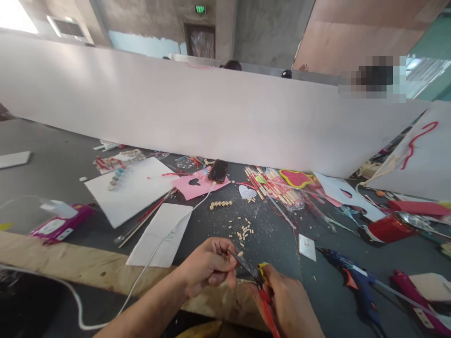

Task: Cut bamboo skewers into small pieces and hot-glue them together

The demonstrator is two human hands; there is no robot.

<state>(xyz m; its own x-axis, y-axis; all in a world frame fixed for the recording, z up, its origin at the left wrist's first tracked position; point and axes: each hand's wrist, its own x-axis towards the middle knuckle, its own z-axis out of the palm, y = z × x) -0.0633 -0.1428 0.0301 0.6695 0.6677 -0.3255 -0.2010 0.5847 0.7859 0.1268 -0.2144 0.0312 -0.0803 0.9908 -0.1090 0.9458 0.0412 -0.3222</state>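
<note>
My left hand (214, 263) is closed in a pinch at the tip of the blades, around a short pale wooden stick piece (240, 254) whose end shows past the metal. In my right hand (287, 295) are scissors (252, 270) with red and yellow handles, their dark blades pointing toward my left fingertips. Loose wooden stick pieces (244, 231) lie scattered on the dark table just beyond both hands. Farther back is a row of joined pale pieces (221, 204), near a white heart-shaped cutout (247, 191).
A blue glue gun (355, 277) lies at right, near a white square (307, 247) and a red can (392, 226). Red and pale sticks (276, 185) are bundled behind. A phone (218, 171) rests on pink paper (190, 185), its white cable (151, 258) crossing at left. A white board (197, 108) stands behind.
</note>
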